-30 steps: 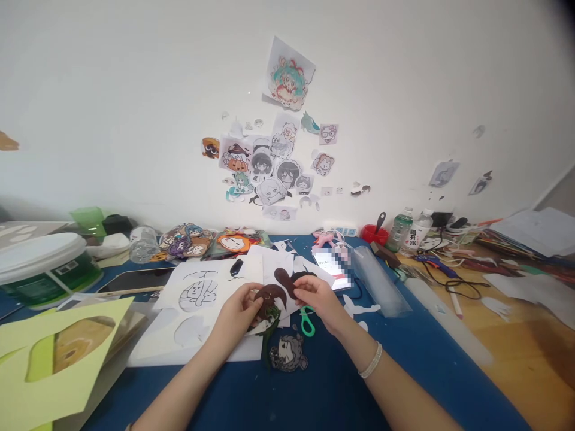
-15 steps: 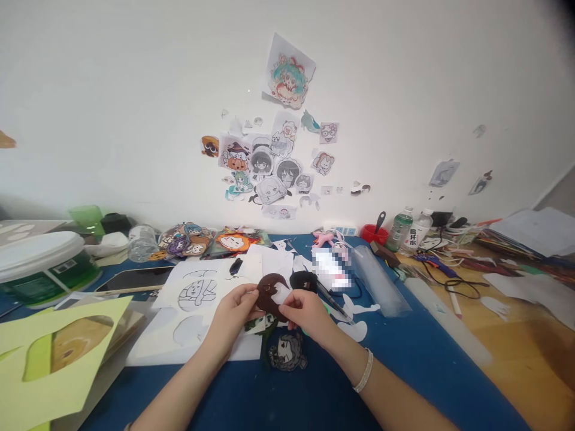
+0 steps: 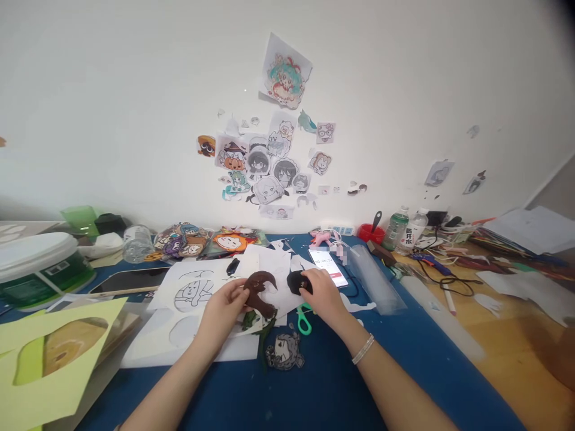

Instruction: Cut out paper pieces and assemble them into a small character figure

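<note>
My left hand (image 3: 228, 299) pinches a dark brown crescent-shaped cut-out (image 3: 258, 286) by its left side. My right hand (image 3: 321, 292) has its thumb and fingers closed on the right edge of a small black rounded piece (image 3: 294, 281), partly hidden by the fingers. Below the right hand lies a pair of scissors with green handles (image 3: 305, 322), its blades out of sight. Closer to me, a cut-out face with grey hair (image 3: 285, 352) rests on the blue mat (image 3: 287, 398), beside dark green pieces (image 3: 265, 330) under the brown cut-out.
Sheets with line drawings (image 3: 194, 293) spread left of my hands. A phone showing a timer (image 3: 330, 269) lies behind the right hand. A clear plastic sleeve (image 3: 377, 278) is to the right. At the left stand a white-lidded tub (image 3: 42, 269) and yellow cut card (image 3: 85, 383).
My right hand has let go of the brown cut-out and moved up and right to the black piece. The brown crescent, still in my left hand, has turned, and the green scissor handles show more fully.
</note>
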The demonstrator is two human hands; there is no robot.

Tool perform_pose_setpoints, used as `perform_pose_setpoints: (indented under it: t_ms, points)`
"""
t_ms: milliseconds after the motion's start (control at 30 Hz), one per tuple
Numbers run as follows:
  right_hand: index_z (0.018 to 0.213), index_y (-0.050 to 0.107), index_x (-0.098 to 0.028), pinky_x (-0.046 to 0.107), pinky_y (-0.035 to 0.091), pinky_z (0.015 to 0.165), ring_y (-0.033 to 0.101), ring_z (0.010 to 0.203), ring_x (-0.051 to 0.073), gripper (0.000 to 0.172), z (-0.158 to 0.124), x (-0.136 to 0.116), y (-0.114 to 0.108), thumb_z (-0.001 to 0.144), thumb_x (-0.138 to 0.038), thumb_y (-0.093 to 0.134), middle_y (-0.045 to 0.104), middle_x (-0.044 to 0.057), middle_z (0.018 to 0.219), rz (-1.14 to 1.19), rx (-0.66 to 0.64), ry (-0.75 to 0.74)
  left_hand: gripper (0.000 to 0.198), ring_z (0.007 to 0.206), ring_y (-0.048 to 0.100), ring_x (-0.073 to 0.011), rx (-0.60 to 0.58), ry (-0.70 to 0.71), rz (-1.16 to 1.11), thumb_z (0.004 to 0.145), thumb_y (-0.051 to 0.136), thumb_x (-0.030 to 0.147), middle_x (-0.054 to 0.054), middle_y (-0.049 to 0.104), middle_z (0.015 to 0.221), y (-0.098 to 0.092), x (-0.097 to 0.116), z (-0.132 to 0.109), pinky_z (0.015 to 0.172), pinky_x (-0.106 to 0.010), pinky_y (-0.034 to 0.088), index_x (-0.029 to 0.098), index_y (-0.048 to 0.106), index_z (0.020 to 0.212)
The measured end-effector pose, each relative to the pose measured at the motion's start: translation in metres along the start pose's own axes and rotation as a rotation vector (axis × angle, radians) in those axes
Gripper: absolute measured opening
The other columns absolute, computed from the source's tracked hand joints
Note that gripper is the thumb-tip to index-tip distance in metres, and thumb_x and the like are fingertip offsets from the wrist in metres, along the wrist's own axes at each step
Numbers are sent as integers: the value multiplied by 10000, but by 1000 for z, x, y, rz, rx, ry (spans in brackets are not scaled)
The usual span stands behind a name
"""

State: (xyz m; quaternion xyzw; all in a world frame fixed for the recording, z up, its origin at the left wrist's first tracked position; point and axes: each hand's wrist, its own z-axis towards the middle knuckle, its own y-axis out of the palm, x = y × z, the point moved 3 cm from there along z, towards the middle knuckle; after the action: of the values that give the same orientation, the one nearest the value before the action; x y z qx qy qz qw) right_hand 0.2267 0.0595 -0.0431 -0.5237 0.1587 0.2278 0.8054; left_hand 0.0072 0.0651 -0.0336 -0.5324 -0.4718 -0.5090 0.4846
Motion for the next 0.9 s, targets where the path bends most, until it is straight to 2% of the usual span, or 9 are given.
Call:
perform_pose_setpoints:
  t_ms: [233, 400, 500, 600, 767, 900]
  points:
    - [913, 650, -174, 369, 427, 807, 522, 940, 259, 254, 3, 10, 14, 711, -55, 551, 636, 93, 935, 7, -30, -24, 374, 715, 648, -216, -22, 24, 57, 616, 621, 416, -14, 657, 656, 0, 1, 0, 629, -308, 542, 161, 623, 889]
    - [868, 635, -156, 323, 465, 702, 560, 766, 194, 268, 4, 11, 11, 689, -21, 487, 600, 67, 831, 151, -25, 39, 387, 734, 643, -221, -20, 23, 42, 608, 630, 419, -23, 669, 680, -1, 3, -1, 626, -303, 537, 163, 625, 898]
    - [828, 624, -142, 305, 488, 641, 585, 711, 178, 196, 5, 11, 4, 694, -68, 501, 611, 63, 798, 287, -52, 102, 374, 736, 645, -224, -13, 24, 62, 624, 616, 414, -33, 678, 708, -2, 5, -1, 625, -308, 537, 168, 631, 906]
    - [823, 611, -153, 287, 507, 617, 620, 711, 174, 127, 1, 2, -4, 718, -162, 540, 645, 51, 775, 433, -122, 128, 384, 695, 644, -214, -12, 18, 70, 618, 607, 427, -23, 666, 675, -1, 6, -2, 619, -311, 536, 168, 627, 900]
    - [798, 614, -167, 284, 510, 672, 620, 743, 168, 133, -13, -30, -7, 701, -257, 615, 646, 39, 781, 747, -208, 150, 392, 713, 644, -218, -35, -4, 58, 587, 616, 444, -25, 667, 669, 4, 4, -3, 616, -309, 533, 164, 620, 861]
    - [713, 630, -166, 294, 500, 652, 604, 692, 171, 67, -19, -42, 4, 680, -222, 614, 639, 34, 725, 732, -168, 136, 364, 662, 636, -202, -64, -13, 23, 567, 632, 432, -5, 654, 619, 9, 1, -4, 582, -290, 520, 170, 618, 819]
